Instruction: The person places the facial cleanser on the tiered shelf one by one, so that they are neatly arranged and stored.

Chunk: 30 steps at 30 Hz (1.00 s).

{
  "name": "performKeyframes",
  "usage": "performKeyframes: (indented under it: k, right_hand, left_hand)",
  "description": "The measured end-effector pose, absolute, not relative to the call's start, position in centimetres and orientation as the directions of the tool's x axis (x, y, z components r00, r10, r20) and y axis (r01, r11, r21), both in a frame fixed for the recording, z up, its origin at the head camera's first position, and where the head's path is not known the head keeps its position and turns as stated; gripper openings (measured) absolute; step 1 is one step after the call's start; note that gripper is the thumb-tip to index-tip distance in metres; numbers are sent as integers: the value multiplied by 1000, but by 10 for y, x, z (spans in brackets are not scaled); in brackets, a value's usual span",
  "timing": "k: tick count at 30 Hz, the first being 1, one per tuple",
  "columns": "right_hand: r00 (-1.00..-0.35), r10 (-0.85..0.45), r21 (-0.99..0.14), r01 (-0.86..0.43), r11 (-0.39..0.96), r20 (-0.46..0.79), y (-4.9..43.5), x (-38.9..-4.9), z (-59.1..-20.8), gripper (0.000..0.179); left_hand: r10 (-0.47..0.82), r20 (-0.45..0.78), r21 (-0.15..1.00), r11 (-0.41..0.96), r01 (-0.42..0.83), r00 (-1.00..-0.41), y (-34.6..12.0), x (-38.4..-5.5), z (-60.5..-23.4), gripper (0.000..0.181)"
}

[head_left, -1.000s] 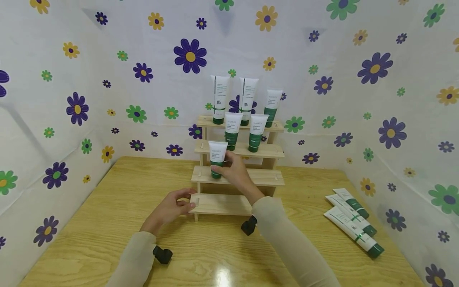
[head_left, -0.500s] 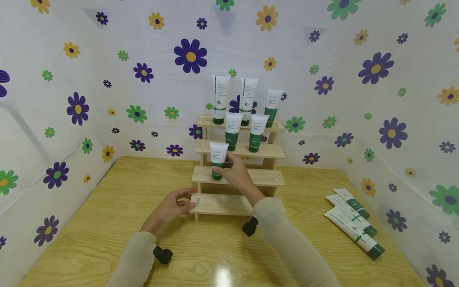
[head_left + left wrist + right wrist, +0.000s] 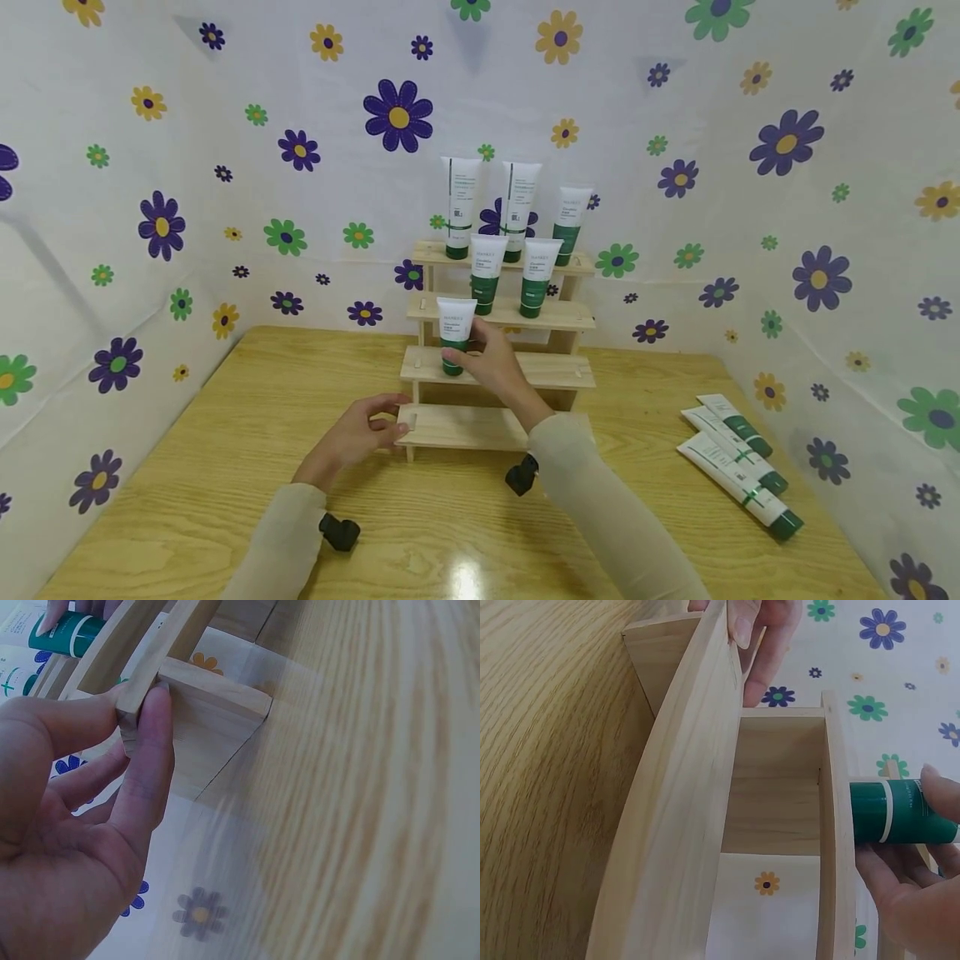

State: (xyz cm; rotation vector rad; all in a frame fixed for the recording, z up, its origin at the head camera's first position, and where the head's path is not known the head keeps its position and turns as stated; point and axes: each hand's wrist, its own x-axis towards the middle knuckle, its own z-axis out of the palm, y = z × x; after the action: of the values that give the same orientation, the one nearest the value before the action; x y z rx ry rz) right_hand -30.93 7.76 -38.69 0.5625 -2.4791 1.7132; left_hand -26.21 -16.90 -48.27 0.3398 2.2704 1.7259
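Observation:
A stepped wooden display rack stands on the table. My right hand holds a small white-and-green squeeze tube upright, cap down, at the left end of its second-lowest step. In the right wrist view, the tube's green cap meets that step, between my thumb and fingers. My left hand pinches the left end of the lowest step; the left wrist view shows thumb and finger on either side of the board's end. Two similar tubes, a left one and a right one, stand one step higher.
On the top step stand two tall white tubes, one at the left and one in the middle, plus a shorter tube at the right. Several tubes lie on the table at the right. Flowered cloth hangs behind.
Between the frames almost nothing differs. The held tube sits very slightly lower than a second ago, and both hands keep their places.

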Motion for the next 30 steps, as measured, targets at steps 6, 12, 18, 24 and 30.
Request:
performKeyframes:
  k: [6, 12, 18, 24, 30]
  right_hand:
    - [-918, -283, -881, -359, 307, 276, 80, -310, -391, 50]
    - [-939, -284, -904, -284, 320, 194, 94, -304, -388, 55]
    - [-924, -320, -870, -326, 371, 209, 122, -299, -376, 49]
    - [-915, -351, -773, -367, 517, 200, 163, -288, -363, 42]
    - [-921, -366, -710, -348, 612, 135, 211, -271, -353, 37]
  left_hand:
    - [352, -73, 965, 261, 23, -933, -169, -261, -483, 50]
    - [348, -63, 963, 268, 35, -935, -170, -261, -483, 49]
    - [346, -69, 961, 275, 30, -936, -169, -261, -481, 49]
    - [350, -67, 963, 269, 31, -934, -170, -261, -481, 49]
    - [356, -74, 965, 263, 24, -931, -171, -261, -481, 50]
